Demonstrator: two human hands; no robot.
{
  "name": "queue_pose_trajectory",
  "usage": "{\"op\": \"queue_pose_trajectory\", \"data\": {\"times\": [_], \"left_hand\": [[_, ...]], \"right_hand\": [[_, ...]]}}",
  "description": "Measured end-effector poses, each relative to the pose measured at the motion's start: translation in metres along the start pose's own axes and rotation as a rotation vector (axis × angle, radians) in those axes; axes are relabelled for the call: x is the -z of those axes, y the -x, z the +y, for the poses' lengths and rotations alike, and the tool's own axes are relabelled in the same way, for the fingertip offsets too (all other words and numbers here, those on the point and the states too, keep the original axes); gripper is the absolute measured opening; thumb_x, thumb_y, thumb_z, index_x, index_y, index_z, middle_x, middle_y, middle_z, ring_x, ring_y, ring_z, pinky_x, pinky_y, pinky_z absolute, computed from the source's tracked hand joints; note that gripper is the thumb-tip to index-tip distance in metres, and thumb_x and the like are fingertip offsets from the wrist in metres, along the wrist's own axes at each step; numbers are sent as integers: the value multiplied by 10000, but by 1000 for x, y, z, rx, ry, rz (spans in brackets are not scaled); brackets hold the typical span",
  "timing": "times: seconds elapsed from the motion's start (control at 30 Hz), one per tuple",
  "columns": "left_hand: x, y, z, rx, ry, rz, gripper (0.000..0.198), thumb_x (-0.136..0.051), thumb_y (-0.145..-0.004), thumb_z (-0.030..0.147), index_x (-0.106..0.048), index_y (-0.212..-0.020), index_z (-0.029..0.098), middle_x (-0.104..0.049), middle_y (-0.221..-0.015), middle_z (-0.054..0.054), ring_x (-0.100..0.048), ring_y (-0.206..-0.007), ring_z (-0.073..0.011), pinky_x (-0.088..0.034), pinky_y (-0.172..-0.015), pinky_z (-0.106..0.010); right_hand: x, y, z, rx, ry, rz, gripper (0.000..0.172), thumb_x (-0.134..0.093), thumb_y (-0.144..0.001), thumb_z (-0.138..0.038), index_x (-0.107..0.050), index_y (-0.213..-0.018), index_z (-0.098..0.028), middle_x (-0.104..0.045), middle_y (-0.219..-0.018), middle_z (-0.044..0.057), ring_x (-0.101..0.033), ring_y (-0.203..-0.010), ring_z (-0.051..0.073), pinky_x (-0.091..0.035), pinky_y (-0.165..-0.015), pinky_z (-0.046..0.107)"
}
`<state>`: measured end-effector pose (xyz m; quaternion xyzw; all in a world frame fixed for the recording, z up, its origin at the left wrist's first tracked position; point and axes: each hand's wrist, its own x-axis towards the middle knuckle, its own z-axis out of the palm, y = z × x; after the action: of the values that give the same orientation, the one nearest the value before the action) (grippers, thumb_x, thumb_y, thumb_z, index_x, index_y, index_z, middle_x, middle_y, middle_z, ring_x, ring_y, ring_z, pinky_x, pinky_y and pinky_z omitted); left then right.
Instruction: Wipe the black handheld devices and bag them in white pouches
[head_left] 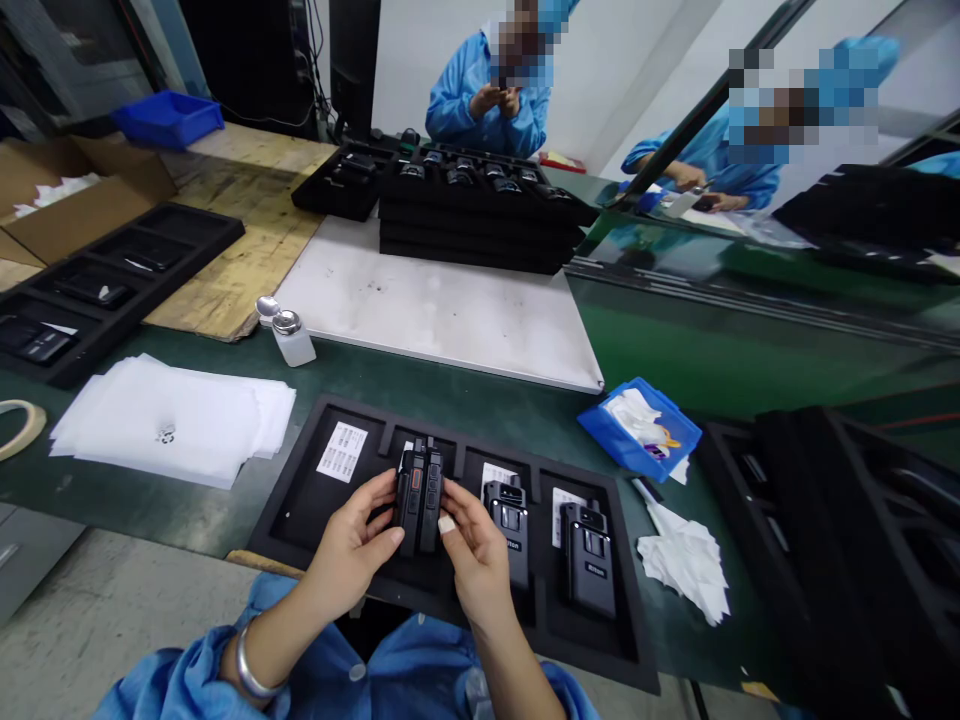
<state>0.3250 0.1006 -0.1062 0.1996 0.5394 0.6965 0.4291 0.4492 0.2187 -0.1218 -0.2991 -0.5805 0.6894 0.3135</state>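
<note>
The left hand (346, 548) grips the left radio (409, 500) by its outer side. The right hand (477, 558) grips the right radio (432, 500) by the opposite outer side. The 2 black units stand side by side directly between the 2 hands, with their narrow edges facing the camera. A red-orange button (416, 479) is visible on the left radio.

The held pair is positioned over the black tray (300, 520); contact with the tray base cannot be determined. To the right of the right hand, 2 further radios (589, 570) lie in separate compartments, and the nearer unit is just beside that hand. A printed label sheet (342, 451) lies in the leftmost compartment, beyond the left hand.

The tray lies on the green tabletop (450, 395). White sheets (161, 420) lie to its left; a blue bin (611, 440) and crumpled tissue (686, 565) lie to its right.
</note>
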Motion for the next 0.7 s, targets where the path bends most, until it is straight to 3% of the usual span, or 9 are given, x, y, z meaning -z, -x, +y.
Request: {"op": "queue_pose_trajectory", "data": {"times": [0.27,0.43,0.6,0.7], "left_hand": [[-1,-1,1,23,-4,34,556,-742,-798,257,-550,-1320,280,-572,-1357,-83,-504,-1295,-265,-395,-1114,-473],[-2,-3,1,-3,-14,65,619,-740,-803,284,-490,-1368,253,-607,-1303,-111,-547,-1250,-271,-418,-1089,-479],[-10,-5,2,-89,6,192,670,-751,-794,286,-453,-1393,245,-655,-1151,-82,-638,-1088,-236,-470,-1035,-444],[-11,0,6,-192,-8,143,669,-748,-800,229,-459,-1397,311,-621,-1138,-42,-623,-1109,-217,-478,-1041,-412]], "right_hand": [[-1,-3,3,6,27,-19,394,-669,-877,-400,-633,-1241,-253,-664,-1229,86,-628,-1128,250,-481,-1040,454],[-1,-4,4,7,30,-30,375,-665,-884,-383,-633,-1236,-258,-657,-1236,86,-626,-1130,249,-483,-1038,463],[-5,0,0,70,-34,-54,360,-674,-883,-330,-632,-1233,-257,-613,-1297,91,-585,-1204,254,-457,-1070,468],[-6,6,-2,143,-109,-49,338,-697,-866,-272,-631,-1198,-275,-577,-1334,81,-570,-1228,250,-476,-1054,445]]}}
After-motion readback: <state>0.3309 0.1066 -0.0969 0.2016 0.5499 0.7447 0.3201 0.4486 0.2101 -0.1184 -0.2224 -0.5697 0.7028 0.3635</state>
